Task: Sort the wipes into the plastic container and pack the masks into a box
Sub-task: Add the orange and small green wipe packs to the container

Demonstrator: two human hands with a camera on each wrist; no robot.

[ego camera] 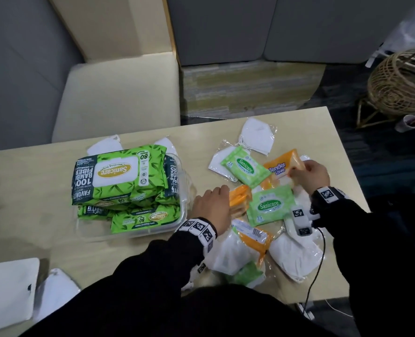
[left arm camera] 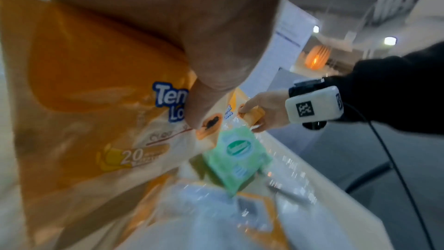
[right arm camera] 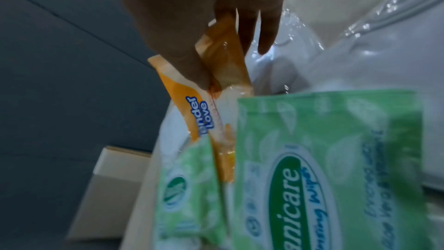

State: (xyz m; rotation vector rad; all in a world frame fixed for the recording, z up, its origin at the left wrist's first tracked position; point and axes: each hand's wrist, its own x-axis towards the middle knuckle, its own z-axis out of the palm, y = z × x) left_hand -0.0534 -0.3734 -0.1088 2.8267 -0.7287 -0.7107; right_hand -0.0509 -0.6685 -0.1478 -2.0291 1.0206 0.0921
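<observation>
Right hand [ego camera: 311, 174] pinches far end of orange Tender Love pack [ego camera: 283, 166]. Left hand [ego camera: 211, 206] grips second orange pack [ego camera: 241, 198]; clear container [ego camera: 177, 222] of wipes just left of it.

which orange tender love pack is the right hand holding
The far orange pack at the pile's far right edge, pinched by the right hand; the left hand grips another.
</observation>
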